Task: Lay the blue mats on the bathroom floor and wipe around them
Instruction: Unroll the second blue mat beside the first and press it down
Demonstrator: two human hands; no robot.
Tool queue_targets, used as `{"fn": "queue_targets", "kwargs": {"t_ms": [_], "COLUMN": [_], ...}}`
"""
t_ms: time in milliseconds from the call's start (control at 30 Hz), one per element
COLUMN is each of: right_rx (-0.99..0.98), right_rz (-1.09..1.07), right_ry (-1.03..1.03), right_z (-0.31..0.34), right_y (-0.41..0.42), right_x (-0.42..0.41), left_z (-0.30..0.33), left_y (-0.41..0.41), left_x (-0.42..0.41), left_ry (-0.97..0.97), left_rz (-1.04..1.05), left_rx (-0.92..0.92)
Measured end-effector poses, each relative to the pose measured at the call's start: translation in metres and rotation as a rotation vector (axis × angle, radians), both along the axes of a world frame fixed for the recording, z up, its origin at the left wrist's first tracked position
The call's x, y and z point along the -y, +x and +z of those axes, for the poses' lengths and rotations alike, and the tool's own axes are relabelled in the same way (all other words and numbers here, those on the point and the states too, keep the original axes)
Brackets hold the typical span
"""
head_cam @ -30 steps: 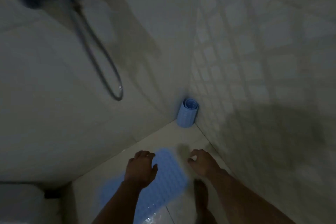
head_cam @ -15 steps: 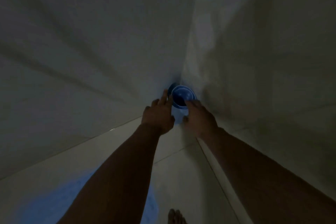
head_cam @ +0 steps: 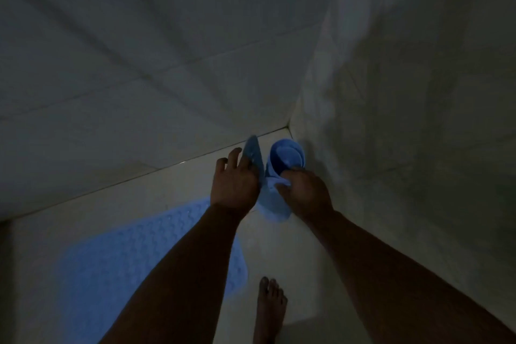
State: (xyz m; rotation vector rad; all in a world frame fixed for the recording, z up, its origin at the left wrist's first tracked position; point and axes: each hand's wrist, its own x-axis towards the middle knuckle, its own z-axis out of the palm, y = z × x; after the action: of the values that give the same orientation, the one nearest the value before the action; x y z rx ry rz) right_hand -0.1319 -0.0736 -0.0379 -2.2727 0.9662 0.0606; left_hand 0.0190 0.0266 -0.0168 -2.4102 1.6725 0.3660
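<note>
Working in the corner where the two tiled walls met, I had the rolled blue mat standing near-upright on the floor, its open end toward me. My right hand curled round the roll's near side to steady it, fingers wrapped on the body. My left hand took the loose outer flap between thumb and fingers, the remaining fingers spread, peeling it off to the left so the roll could open that way. One flat blue mat lay spread on the floor, partly under my left forearm, my bare foot just beside its edge. Dim light; texture on the roll hard to read. My guess: unrolling comes next, alongside the laid mat.
</note>
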Motion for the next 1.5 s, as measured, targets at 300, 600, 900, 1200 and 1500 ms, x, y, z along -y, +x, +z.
{"fn": "queue_targets", "kwargs": {"t_ms": [300,600,900,1200,1500], "right_rx": [-0.251,-0.357,-0.340,-0.210,-0.558], "right_rz": [0.184,0.444,0.481,0.619,0.472], "right_ry": [0.058,-0.313,-0.618,-0.334,-0.153], "right_z": [0.190,0.410,0.476,0.503,0.418], "right_y": [-0.011,-0.059,-0.070,-0.076,-0.159], "right_x": [-0.160,-0.365,-0.514,-0.561,-0.525], "left_z": [0.170,0.422,0.525,0.547,0.515], "left_y": [-0.017,-0.073,-0.046,-0.037,-0.088], "left_x": [-0.171,-0.451,-0.640,-0.724,-0.714], "left_ry": [0.065,-0.141,-0.203,0.015,-0.218], "left_rz": [-0.110,-0.171,-0.093,0.070,0.150], "left_rx": [0.001,0.164,0.326,0.245,0.170]}}
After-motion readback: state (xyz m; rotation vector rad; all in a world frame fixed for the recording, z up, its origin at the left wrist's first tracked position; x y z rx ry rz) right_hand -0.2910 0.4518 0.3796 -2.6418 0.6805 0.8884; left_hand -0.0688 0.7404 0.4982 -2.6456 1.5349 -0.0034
